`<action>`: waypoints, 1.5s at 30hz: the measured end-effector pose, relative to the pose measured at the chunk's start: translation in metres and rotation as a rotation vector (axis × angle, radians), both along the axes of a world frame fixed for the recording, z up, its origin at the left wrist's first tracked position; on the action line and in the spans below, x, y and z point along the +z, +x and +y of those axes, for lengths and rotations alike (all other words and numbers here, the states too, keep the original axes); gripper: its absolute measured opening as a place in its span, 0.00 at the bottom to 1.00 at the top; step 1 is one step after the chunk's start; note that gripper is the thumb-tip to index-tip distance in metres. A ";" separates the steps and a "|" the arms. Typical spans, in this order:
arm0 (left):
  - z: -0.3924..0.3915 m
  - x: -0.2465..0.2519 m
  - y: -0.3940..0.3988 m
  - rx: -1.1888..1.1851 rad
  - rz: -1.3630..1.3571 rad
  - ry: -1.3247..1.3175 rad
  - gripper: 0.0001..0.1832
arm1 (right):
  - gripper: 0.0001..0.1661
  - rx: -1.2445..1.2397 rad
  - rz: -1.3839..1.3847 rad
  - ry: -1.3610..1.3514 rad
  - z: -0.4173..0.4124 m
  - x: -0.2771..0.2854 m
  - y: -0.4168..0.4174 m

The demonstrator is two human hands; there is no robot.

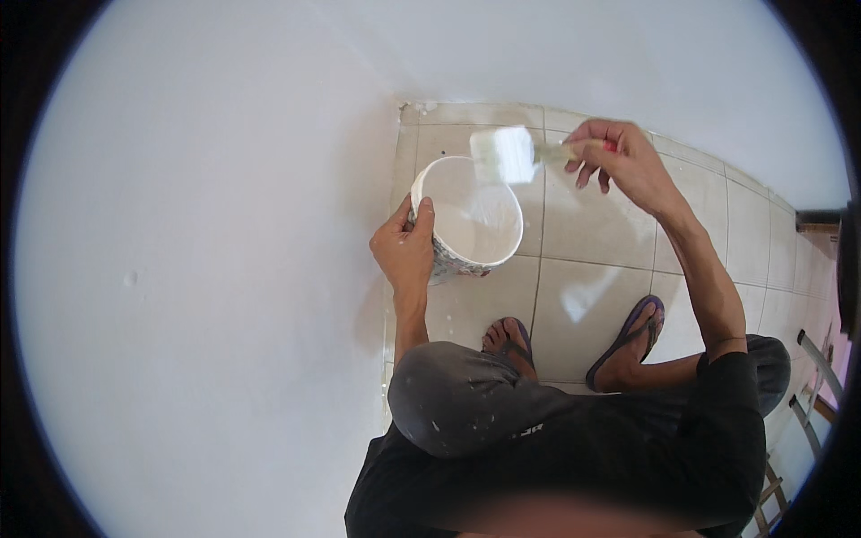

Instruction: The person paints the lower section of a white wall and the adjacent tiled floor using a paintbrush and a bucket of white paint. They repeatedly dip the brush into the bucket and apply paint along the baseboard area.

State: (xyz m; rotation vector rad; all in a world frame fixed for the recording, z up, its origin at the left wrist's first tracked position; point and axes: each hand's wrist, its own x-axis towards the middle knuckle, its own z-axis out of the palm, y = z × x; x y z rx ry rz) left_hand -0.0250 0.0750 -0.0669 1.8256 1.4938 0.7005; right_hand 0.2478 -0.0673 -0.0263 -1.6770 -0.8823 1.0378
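My left hand (405, 249) grips the rim of a paint bucket (471, 258), thumb over the edge and fingers outside. The bucket leans a little, and white paint (464, 232) shows inside it. In my right hand (622, 161) is the handle of a flat paintbrush (555, 153). Its wide bristle head (514, 155), blurred and coated in white, hangs over the bucket's far right rim. Whether the bristles touch the rim I cannot tell.
A white wall (235, 235) rises close on the left, and another wall (605, 60) stands ahead, meeting it at a corner. Beige floor tiles (592, 235) lie below. My feet in flip-flops (625, 343) are near the bucket. Metal ladder legs (820, 366) stand at the right edge.
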 end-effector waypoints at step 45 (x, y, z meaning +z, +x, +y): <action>-0.011 -0.042 -0.014 0.230 -0.318 -0.092 0.17 | 0.24 -0.162 0.102 0.058 0.268 -0.288 0.020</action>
